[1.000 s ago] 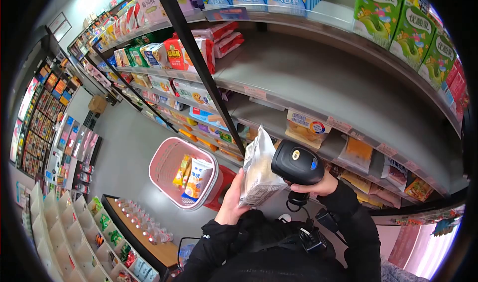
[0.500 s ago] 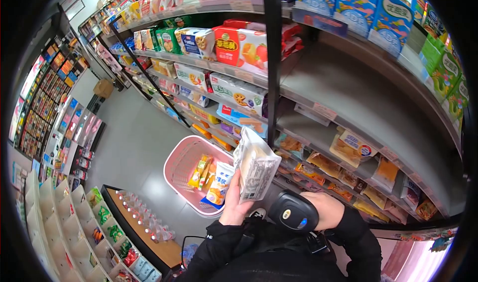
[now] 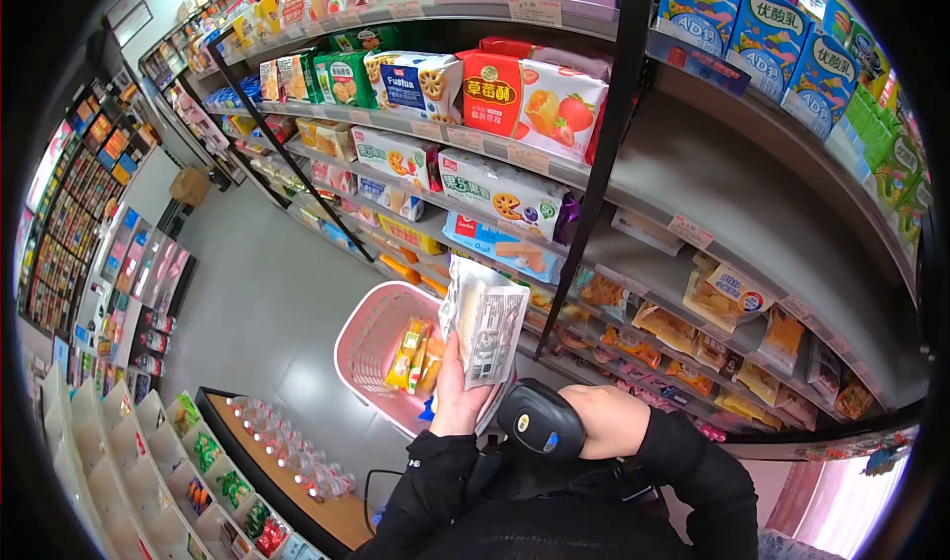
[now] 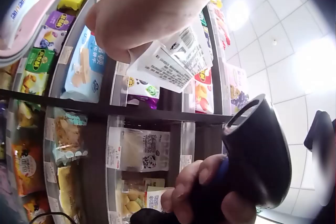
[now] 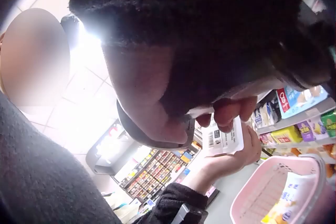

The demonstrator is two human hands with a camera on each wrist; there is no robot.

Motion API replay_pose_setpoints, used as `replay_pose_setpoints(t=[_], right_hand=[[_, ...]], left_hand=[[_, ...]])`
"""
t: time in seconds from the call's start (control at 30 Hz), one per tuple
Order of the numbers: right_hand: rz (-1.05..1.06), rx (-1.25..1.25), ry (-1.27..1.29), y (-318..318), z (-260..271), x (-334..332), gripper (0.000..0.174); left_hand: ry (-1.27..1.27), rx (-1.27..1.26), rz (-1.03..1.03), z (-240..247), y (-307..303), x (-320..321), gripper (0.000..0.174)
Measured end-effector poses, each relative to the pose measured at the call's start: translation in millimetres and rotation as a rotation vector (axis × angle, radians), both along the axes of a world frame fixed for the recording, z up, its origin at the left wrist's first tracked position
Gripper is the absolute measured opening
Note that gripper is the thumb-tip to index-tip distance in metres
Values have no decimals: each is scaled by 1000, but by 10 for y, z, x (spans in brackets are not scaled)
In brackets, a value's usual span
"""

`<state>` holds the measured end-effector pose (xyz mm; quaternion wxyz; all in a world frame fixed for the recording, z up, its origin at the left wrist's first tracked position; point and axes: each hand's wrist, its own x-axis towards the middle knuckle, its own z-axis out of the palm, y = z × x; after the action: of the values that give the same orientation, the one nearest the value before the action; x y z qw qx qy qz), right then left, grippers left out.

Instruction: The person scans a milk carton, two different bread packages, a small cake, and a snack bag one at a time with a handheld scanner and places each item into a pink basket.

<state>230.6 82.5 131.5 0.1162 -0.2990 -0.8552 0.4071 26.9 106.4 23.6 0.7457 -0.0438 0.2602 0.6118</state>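
Note:
My left hand (image 3: 457, 394) holds up a whitish packet (image 3: 498, 323) with a printed label side facing me; a barcode on the packet (image 5: 213, 139) shows in the right wrist view. In my right hand (image 3: 616, 423) is a black barcode scanner (image 3: 539, 420), gripped by its handle, close beside the packet's lower right. The left wrist view shows fingers (image 4: 191, 182) wrapped round the handle, below the scanner's head (image 4: 262, 155). Below and left of the packet stands a pink basket (image 3: 348, 347) with yellow snack packs (image 3: 406, 357) inside; my left hand overlaps its right side.
Shelves of biscuit packs (image 3: 534, 100) run along the front and right, with blue drink boxes (image 3: 762, 41) on top. At lower left are a bin rack (image 3: 119, 441) and several plastic bottles (image 3: 297, 451) on a wooden ledge. Grey floor (image 3: 267, 293) lies between.
The head view has turned, so the shelves sit further right. The packet has come left, partly over the basket. The scanner has moved lower and left, staying beside the packet.

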Motion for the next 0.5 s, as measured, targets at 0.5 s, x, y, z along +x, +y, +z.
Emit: replay_pose_setpoints(t=[0.5], right_hand=[[-38, -49, -50, 17, 14, -229, 34]], left_hand=[[12, -20, -59, -95, 156, -169, 40]])
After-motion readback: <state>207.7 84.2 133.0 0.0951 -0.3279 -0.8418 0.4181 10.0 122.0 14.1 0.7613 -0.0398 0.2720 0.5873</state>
